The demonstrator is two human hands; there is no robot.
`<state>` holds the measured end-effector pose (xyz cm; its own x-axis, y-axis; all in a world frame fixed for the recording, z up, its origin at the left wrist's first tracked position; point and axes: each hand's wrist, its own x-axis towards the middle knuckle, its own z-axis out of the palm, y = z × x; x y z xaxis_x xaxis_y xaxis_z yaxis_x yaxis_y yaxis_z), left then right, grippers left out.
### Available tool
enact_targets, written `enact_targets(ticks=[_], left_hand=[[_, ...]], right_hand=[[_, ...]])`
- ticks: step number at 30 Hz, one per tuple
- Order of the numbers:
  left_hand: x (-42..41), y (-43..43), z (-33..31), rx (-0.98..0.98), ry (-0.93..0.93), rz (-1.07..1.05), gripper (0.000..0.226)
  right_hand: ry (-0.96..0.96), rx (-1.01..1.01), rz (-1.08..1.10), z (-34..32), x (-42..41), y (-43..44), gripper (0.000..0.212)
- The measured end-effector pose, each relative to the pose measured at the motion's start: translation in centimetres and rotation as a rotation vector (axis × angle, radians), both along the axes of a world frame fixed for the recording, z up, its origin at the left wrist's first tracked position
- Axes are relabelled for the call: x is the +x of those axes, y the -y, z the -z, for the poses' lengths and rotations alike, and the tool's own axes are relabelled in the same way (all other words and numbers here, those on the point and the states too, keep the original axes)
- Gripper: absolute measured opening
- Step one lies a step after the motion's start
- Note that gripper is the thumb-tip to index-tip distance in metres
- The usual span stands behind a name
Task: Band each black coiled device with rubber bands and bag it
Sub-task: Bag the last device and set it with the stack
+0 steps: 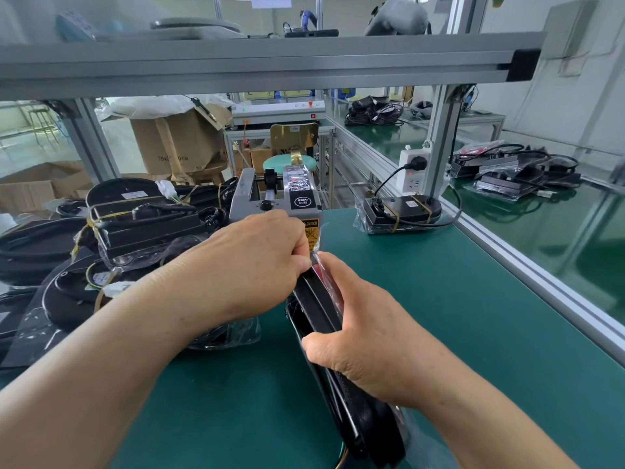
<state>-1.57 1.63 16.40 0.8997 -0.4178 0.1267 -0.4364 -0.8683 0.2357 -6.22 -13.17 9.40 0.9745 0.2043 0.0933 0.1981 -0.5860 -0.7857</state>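
Note:
A black device (355, 414) stands on edge inside a clear plastic bag (324, 275) on the green mat (456, 316). My right hand (365, 340) grips its upper edge through the bag. My left hand (257, 262) is closed, pinching the bag's top flap just in front of the grey tape dispenser (277, 194). At the left lies a pile of black devices (111, 231) bound with yellow rubber bands, some in bags. One bagged, banded device (399, 211) rests at the back right of the mat.
An aluminium frame rail (541, 282) edges the mat on the right, with more bagged devices (514, 174) beyond it. A white power strip (412, 170) hangs on the post. Cardboard boxes (176, 140) and a stool (287, 164) stand behind.

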Motion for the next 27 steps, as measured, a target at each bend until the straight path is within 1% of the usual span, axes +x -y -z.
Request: enact_targets(ticks=[4, 7, 9, 11, 17, 19, 20, 22, 24, 26, 27], left_hand=[[0.1, 0.0, 0.2, 0.006, 0.038, 0.006, 0.019], [0.2, 0.1, 0.3, 0.017, 0.057, 0.016, 0.020], [0.2, 0.2, 0.4, 0.019, 0.074, 0.017, 0.021], [0.2, 0.2, 0.5, 0.018, 0.092, 0.017, 0.021], [0.2, 0.2, 0.8, 0.005, 0.119, 0.023, 0.020], [0.2, 0.0, 1.0, -0.016, 0.133, 0.031, 0.018], [0.2, -0.1, 1.2, -0.031, 0.140, 0.039, 0.017], [0.2, -0.4, 1.6, -0.080, 0.140, 0.056, 0.014], [0.4, -0.8, 1.9, -0.170, 0.112, 0.056, 0.014], [0.8, -1.1, 2.7, -0.281, 0.045, 0.025, 0.022], [0.9, -1.2, 3.2, -0.365, -0.007, -0.001, 0.022]], right_hand=[[0.005, -0.003, -0.009, -0.1, 0.0, 0.1, 0.065], [0.007, -0.004, -0.006, -0.1, 0.1, 0.0, 0.063], [0.007, 0.012, -0.003, -0.2, 0.2, 0.0, 0.052], [-0.003, 0.026, 0.000, -0.3, 0.1, 0.0, 0.048], [0.004, 0.018, -0.001, -0.2, 0.2, 0.0, 0.053], [-0.001, 0.014, 0.009, -0.2, 0.1, 0.0, 0.059], [-0.002, 0.020, 0.010, -0.2, 0.1, 0.0, 0.058], [0.002, 0.040, 0.004, -0.2, 0.0, 0.0, 0.051], [-0.002, 0.052, 0.000, -0.2, 0.0, 0.0, 0.047], [-0.011, 0.051, 0.001, -0.1, 0.1, 0.0, 0.051], [-0.016, 0.048, 0.002, -0.1, 0.2, 0.0, 0.057]])
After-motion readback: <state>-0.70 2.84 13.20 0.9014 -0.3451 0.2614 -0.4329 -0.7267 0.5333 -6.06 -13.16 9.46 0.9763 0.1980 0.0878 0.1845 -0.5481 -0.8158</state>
